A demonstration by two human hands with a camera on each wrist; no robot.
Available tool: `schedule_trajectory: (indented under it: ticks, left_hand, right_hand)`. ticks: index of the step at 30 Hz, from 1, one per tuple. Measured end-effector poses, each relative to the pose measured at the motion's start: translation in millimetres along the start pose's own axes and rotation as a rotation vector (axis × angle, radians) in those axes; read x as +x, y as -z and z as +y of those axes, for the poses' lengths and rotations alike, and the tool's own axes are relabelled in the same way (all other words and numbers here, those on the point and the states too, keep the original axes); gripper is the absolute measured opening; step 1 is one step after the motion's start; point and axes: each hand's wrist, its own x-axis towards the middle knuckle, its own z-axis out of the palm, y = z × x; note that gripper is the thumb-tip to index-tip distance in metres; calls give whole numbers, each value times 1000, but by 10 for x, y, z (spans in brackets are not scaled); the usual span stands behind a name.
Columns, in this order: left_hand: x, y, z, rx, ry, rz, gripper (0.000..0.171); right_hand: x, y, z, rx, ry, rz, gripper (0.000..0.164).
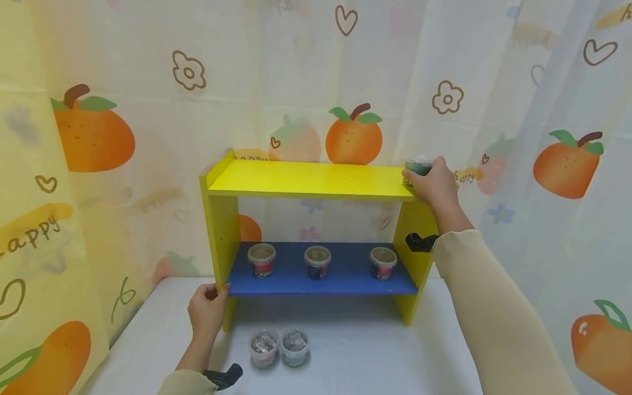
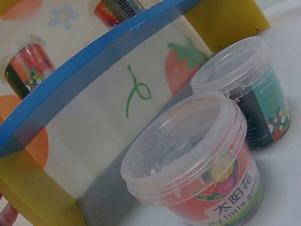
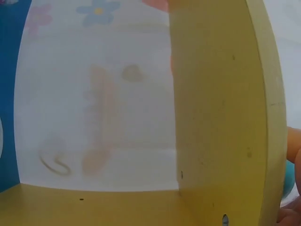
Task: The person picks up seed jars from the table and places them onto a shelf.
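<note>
My right hand point(image 1: 439, 189) holds a small clear-lidded tub with a green label point(image 1: 417, 165) at the right end of the yellow top board of a small shelf unit point(image 1: 311, 178). In the right wrist view, the tub's teal side point(image 3: 289, 178) shows beside the thumb, mostly hidden by the yellow panel. My left hand point(image 1: 207, 311) grips the unit's left side panel, its thumb by the front corner of the blue shelf point(image 1: 321, 287). Below it, on the white table, a pink-labelled tub point(image 2: 225, 188) stands beside a green-and-black one point(image 2: 268, 108).
Three tubs stand spaced along the blue shelf: a left one point(image 1: 262, 266), a middle one point(image 1: 317, 269) and a right one point(image 1: 383, 270). Behind the unit hangs a printed curtain point(image 1: 296, 66). The white table point(image 1: 365, 356) extends in front.
</note>
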Motion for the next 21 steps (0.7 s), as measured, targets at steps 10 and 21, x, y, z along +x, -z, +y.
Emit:
schedule_trajectory:
  ticks: [10,21]
  left_hand:
    - [-21,16,24,23,-4,-10,33]
    - [60,23,171,73,-99,35,28]
  right_hand:
    - [-131,-125,87,130,71,177,82]
    - [-230,-260,197,169,229,331,88]
